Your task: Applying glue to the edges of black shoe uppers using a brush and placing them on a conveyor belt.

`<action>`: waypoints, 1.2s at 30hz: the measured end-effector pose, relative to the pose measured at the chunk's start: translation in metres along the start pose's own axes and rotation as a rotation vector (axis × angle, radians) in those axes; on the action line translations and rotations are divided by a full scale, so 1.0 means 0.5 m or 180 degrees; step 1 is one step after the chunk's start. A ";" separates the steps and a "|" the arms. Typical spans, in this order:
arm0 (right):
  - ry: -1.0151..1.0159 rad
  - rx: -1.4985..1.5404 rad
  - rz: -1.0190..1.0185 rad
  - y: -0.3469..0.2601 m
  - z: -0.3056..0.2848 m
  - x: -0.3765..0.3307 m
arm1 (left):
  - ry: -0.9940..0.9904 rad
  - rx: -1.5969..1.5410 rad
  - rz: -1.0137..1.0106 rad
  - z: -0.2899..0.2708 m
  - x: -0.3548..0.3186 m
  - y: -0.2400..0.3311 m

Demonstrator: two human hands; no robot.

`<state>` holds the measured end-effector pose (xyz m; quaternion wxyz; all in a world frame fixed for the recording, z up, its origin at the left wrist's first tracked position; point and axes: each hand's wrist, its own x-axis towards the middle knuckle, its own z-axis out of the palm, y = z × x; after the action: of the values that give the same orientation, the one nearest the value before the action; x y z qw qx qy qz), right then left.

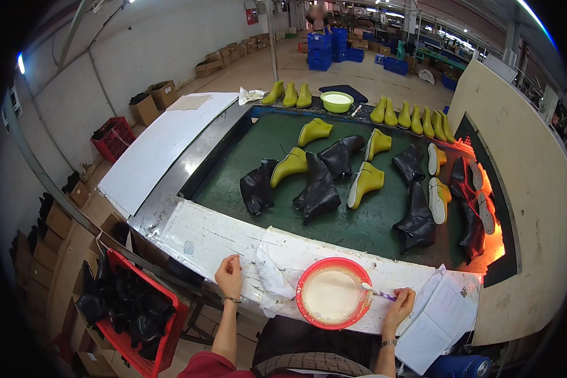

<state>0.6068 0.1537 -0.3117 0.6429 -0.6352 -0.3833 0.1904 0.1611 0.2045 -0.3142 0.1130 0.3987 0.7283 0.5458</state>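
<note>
My right hand (399, 305) grips a small brush (378, 292) whose tip rests on the rim of a red bowl (305, 280) filled with pale creamy glue. My left hand (229, 276) lies with curled fingers on the white paper-covered edge of the bench (195, 236), holding nothing. Beyond the bowl, a green conveyor surface (359, 227) carries several black boots (319, 189) and yellow-green boots (366, 181) lying on their sides.
A red crate (170, 334) of black boots stands at my lower left. Loose paper sheets (441, 315) lie at my right. A glowing orange oven opening (494, 242) is at the conveyor's right end. More yellow-green boots (416, 118) and a green basin (337, 101) line the far side. A person stands far off by blue crates (320, 50).
</note>
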 end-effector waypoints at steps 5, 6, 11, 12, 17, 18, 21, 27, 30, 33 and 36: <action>-0.0021 -0.0030 0.0065 0.015 -0.006 0.001 | -0.0111 -0.1503 -0.0032 0.001 -0.022 0.226; -0.0018 -0.0066 -0.0006 0.007 -0.006 0.002 | -0.0621 -0.1608 0.0081 -0.015 -0.041 0.292; -0.0156 -0.0030 -0.0078 0.015 0.001 0.014 | -0.3620 -0.3015 0.1399 -0.104 -0.117 0.605; -0.0122 0.0069 -0.0063 0.012 0.005 0.011 | -0.4236 -0.3626 0.1227 -0.109 -0.131 0.641; -0.0100 0.0041 -0.0010 0.020 -0.001 0.004 | -0.5986 -0.4396 -0.0525 -0.141 -0.135 0.720; -0.0109 0.0049 -0.0027 0.027 -0.001 0.004 | -0.5919 -0.4359 -0.0581 -0.141 -0.136 0.717; -0.0162 0.0131 -0.0045 0.037 -0.004 0.007 | -0.5818 -0.4573 0.0114 -0.107 -0.136 0.691; -0.0203 0.0119 -0.0066 0.033 0.004 0.011 | -0.5831 -0.4711 0.0849 -0.109 -0.114 0.721; -0.0182 0.0038 -0.0036 0.033 -0.002 0.005 | -0.6208 -0.4643 0.0651 -0.117 -0.106 0.722; -0.0198 0.0094 -0.0090 0.034 0.002 0.011 | -0.6257 -0.4189 -0.0713 -0.159 -0.132 0.705; -0.0162 -0.0026 0.0007 0.029 -0.003 0.004 | -0.6018 -0.4078 -0.0455 -0.168 -0.126 0.699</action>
<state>0.6129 0.1559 -0.3249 0.6302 -0.6331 -0.3997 0.2056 0.3121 0.1310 0.0100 0.8288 0.4765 -0.0391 0.2907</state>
